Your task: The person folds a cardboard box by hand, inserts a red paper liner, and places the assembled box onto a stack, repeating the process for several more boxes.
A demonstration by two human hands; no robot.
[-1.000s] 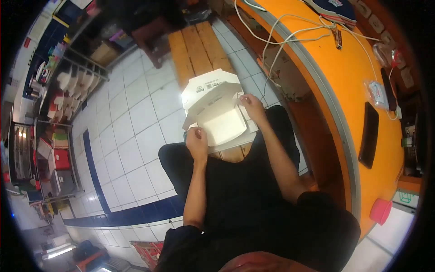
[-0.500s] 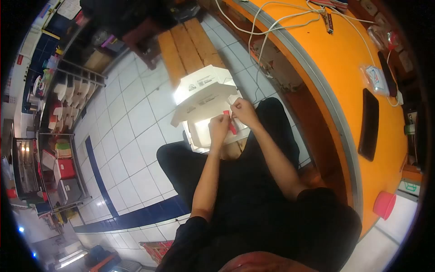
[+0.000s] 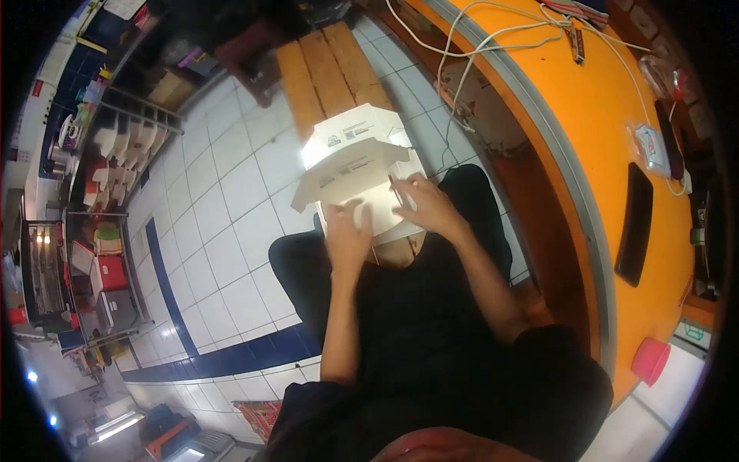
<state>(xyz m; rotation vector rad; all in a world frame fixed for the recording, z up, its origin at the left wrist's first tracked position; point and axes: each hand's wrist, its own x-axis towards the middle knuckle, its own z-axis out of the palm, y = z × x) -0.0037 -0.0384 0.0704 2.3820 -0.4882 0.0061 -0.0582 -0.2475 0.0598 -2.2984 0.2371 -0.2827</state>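
A white cardboard box (image 3: 385,218) stands on the wooden bench between my knees. Its lid (image 3: 354,163) is raised on the far side, with small dark print on it. My left hand (image 3: 348,235) is at the box's near left side, thumb and fingers apart. On the right side of the box, my right hand (image 3: 428,206) reaches in with its fingers spread and bent. A small dark sliver shows by its fingertips, too blurred to name. Neither hand visibly holds anything.
The wooden bench (image 3: 327,69) extends away over white floor tiles. To the right is an orange counter (image 3: 570,131) with white cables, a dark curved object (image 3: 635,223) and a pink cup (image 3: 651,362). Metal shelves (image 3: 100,223) with folded boxes and containers line the left.
A red strip was between my hands over the box; it no longer shows. My hands have moved apart, the left toward the box's left side, and their fingers have spread.
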